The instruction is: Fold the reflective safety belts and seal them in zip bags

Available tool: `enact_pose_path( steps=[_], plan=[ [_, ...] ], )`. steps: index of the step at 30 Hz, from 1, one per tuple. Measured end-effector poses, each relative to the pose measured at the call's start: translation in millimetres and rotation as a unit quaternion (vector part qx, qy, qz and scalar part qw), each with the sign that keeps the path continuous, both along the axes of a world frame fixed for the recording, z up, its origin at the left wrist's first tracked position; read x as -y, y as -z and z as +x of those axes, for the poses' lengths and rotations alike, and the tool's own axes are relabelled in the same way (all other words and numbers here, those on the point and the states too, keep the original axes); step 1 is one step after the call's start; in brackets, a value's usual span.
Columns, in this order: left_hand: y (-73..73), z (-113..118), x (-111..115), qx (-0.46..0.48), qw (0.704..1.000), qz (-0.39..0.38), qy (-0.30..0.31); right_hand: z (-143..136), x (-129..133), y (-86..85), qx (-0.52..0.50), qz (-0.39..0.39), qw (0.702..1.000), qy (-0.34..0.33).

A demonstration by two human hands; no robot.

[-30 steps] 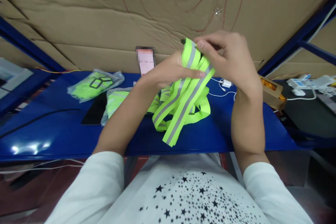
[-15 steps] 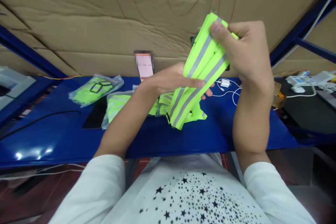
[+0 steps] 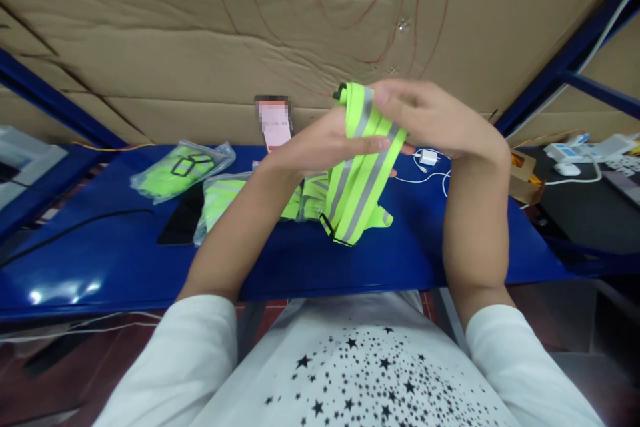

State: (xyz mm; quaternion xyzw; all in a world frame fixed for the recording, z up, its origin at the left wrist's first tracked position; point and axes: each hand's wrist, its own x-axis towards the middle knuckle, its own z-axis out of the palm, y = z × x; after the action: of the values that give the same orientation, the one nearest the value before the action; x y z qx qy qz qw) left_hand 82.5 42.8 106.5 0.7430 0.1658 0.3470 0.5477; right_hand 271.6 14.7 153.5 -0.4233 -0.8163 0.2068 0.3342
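Observation:
A neon yellow reflective strap (image 3: 363,192) with grey stripes, gathered in layers, hangs above the desk between my hands. My left hand (image 3: 345,144) is closed around its middle, thumb lying across the front. At its upper end, my right hand (image 3: 420,113) grips the bundle with the thumb on top; some of its fingers are hidden behind. Black trim shows at the bundle's lower end. Below and behind it, more neon yellow material (image 3: 383,216) appears, and whether it belongs to the same strap I cannot tell.
Clear bags of neon yellow items (image 3: 177,170) lie on the blue desk (image 3: 120,260) at left, near a dark flat object (image 3: 180,217). A phone (image 3: 275,125) leans against the cardboard wall. A white charger (image 3: 427,157) with its cable lies behind my right wrist.
My right hand has moved down and left, folding the strap's upper end over toward my left hand. My left hand keeps its hold in nearly the same place.

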Motion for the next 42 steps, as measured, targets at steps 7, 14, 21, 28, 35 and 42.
enact_pose_path(
  steps=[7,14,21,28,35,42],
  plan=[
    [-3.6,-3.2,-5.3,-0.015,0.989,-0.085,0.120,-8.7,7.8,-7.9,-0.013,0.165,0.983,0.076],
    [-7.3,-4.8,-4.0,-0.082,0.988,-0.023,0.127,8.1,0.1,-1.7,-0.127,0.025,0.989,0.077],
    [-11.5,-7.2,-3.4,-0.078,0.993,0.059,0.062,-1.7,18.6,-12.7,-0.050,0.106,0.988,0.100],
    [-8.6,-9.2,-3.9,-0.050,0.997,0.057,0.012,-14.2,28.4,-10.8,0.031,0.124,0.990,0.065],
    [-14.1,-9.9,-0.7,-0.029,0.991,0.112,0.066,-4.6,25.0,-9.5,0.088,0.157,0.983,0.026],
    [-5.5,-0.3,-3.0,-0.008,0.999,0.019,0.042,0.7,16.2,-8.4,0.094,0.102,0.990,0.017]
  ],
)
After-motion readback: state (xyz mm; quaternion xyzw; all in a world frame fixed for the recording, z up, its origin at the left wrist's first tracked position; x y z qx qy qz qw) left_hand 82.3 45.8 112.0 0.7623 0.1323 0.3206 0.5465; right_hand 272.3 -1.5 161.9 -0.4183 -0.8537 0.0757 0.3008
